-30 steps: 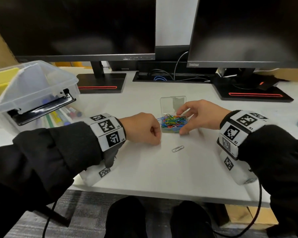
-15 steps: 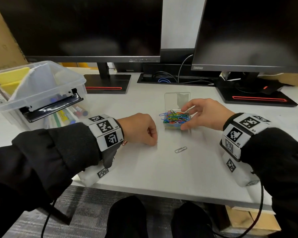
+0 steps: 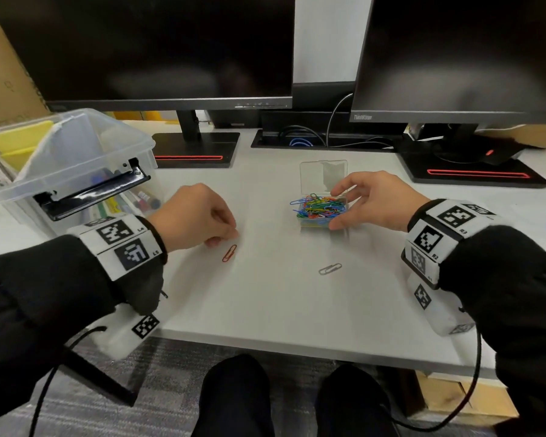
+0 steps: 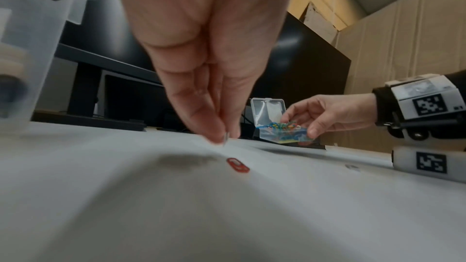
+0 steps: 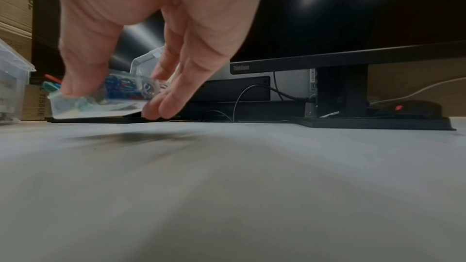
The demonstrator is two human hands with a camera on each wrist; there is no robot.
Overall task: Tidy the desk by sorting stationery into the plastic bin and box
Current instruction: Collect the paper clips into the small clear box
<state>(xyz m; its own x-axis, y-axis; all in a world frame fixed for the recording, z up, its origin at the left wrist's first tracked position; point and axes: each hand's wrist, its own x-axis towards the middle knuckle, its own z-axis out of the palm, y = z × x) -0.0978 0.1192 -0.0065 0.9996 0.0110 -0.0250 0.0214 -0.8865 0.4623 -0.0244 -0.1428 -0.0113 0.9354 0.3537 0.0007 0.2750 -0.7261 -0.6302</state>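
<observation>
A small clear box [image 3: 312, 223] with its lid up holds several coloured paper clips. My right hand [image 3: 334, 207] grips it, thumb on the near side and fingers on the far side. In the right wrist view the box [image 5: 100, 105] is tilted, its near edge off the desk, in my right hand [image 5: 113, 99]. My left hand [image 3: 224, 236] hovers curled to the left. Its fingertips are pressed together just above a red paper clip [image 3: 229, 253] on the desk, with nothing plainly between them [image 4: 223, 136]. A silver paper clip [image 3: 330, 269] lies nearer me.
A clear plastic bin [image 3: 76, 159] with a black latch stands at the left and holds pens and yellow paper. Two monitors [image 3: 158, 48] on black stands [image 3: 196, 149] and cables line the back of the white desk [image 3: 281, 304].
My left hand has drawn back to the left, away from the box. The red clip now shows on the desk by its fingertips. My right hand keeps hold of the box.
</observation>
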